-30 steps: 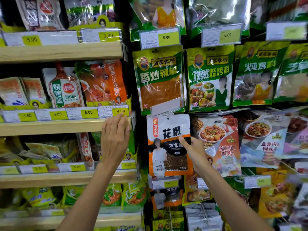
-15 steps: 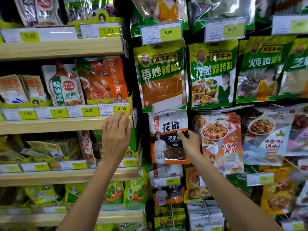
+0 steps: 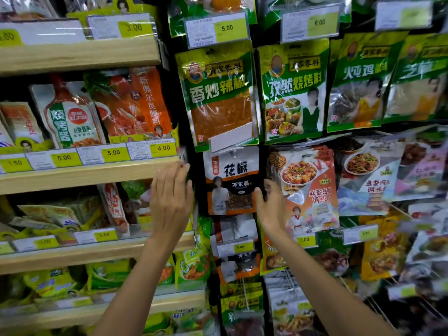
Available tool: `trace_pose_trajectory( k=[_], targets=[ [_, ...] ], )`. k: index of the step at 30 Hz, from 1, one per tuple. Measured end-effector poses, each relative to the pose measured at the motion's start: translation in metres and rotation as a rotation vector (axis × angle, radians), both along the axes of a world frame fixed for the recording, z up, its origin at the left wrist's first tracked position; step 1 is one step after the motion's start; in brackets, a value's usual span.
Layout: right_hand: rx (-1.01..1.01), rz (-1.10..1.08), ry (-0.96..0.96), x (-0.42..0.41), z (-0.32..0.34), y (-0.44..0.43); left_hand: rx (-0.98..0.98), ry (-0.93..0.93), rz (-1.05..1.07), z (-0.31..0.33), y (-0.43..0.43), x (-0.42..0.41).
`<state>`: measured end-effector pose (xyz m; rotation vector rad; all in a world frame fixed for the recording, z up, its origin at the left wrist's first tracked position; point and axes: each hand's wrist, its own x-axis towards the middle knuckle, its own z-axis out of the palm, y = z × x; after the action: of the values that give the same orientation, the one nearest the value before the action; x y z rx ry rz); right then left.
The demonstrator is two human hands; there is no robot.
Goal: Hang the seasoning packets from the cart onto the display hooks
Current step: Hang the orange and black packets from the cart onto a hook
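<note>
Head view: left hand, fingers straight, rests against a wooden shelf edge. Right hand pinches the lower right edge of the peppercorn packet, up on the far display beneath a green packet. Likely light, floppy, slick; grip near its top hole.

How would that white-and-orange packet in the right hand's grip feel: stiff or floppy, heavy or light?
Probably floppy: the white-and-orange packet is a thin flat pouch, and the right hand pinches only its side edge. Likely light: its window shows just small loose bits. Pushed, it would probably swing, since it seems to hang from its top.
</note>
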<state>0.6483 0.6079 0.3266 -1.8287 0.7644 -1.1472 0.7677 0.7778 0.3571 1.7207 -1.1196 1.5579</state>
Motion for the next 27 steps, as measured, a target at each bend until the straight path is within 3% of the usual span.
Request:
trace_pose_trajectory(
  k=[5,10,16,24,27],
  targets=[
    [-0.079,0.006,-0.006,-0.069,-0.028,0.000,0.140,0.179,-0.193,-0.052,-0.043,-0.054],
    [0.013,-0.120,0.144,-0.171,-0.082,-0.028,0.307,0.828,-0.493,-0.116,-0.093,-0.133],
    [0.203,-0.346,0.290,-0.318,-0.161,-0.056,0.526,1.291,-0.703,-0.188,-0.157,-0.249],
    [0.512,-0.567,0.423,-0.517,-0.237,-0.070,0.808,1.570,-0.737,-0.273,-0.221,-0.422],
    [0.565,-0.630,0.461,-0.575,-0.250,-0.072,0.939,1.592,-0.748,-0.292,-0.238,-0.478]
  ],
)
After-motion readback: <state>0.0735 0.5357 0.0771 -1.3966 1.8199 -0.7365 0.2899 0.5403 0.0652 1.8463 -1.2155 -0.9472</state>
